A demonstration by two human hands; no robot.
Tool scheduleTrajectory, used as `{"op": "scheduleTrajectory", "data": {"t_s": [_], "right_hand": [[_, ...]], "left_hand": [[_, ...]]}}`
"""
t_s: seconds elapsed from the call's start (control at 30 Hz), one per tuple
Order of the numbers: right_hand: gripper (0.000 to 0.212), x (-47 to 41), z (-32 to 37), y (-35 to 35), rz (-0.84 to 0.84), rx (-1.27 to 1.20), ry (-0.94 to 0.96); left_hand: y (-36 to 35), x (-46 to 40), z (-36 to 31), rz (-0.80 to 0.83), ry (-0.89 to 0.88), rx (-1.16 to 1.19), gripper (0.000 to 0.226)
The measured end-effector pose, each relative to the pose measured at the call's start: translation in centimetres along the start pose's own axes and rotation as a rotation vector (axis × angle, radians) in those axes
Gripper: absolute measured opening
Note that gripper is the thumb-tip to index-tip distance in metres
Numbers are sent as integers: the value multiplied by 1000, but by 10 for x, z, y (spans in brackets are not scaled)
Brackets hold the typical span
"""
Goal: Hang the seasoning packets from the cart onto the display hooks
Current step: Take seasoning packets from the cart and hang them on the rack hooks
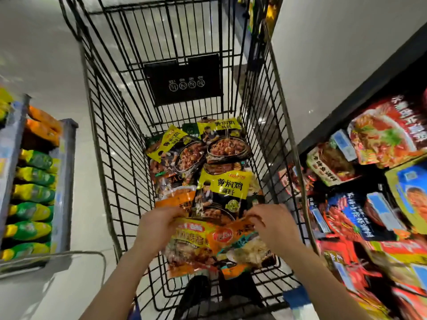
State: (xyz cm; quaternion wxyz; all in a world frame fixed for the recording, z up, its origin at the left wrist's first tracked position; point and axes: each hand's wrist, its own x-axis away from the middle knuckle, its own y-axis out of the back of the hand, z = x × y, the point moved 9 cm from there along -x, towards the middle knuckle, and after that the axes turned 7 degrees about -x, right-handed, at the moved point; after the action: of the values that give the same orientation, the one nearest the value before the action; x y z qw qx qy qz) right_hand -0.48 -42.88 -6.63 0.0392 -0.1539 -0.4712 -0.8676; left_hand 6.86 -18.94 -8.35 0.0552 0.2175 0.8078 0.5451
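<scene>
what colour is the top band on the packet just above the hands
Yellow with dark lettering, on the seasoning packet in the cart; head view, the only one.

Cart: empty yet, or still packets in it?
Not empty. Several yellow-and-black packets lie in the cart, and the left hand and right hand grip orange packets over it.

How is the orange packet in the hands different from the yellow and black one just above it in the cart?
The orange packet is mostly orange; the yellow-and-black packet has a yellow top over black. The left hand grips the orange one; the yellow-and-black one lies on the pile. Both are food-picture packets inside the cart.
</scene>
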Motion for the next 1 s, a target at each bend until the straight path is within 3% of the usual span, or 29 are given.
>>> {"op": "scheduleTrajectory", "data": {"t_s": [0.13,0.23,0.37,0.63,0.87,1.0], "right_hand": [[18,42,12,15,-117,-29,-27],[18,69,17,25,-217,-31,-82],[9,105,26,47,-360,-14,-125],[12,176,43,154,-707,-160,-152],[13,250,63,262,-1030,-161,-92],[12,303,75,312,-1102,-82,-69]], "left_hand": [[16,18,-14,3,-202,-34,13],[27,34,-28,-8,-340,-102,24],[49,48,-41,-57,-360,-42,17],[141,47,-93,-294,-385,49,26],[227,56,-167,-494,-478,199,19],[267,66,-222,-574,-556,246,26]]}}
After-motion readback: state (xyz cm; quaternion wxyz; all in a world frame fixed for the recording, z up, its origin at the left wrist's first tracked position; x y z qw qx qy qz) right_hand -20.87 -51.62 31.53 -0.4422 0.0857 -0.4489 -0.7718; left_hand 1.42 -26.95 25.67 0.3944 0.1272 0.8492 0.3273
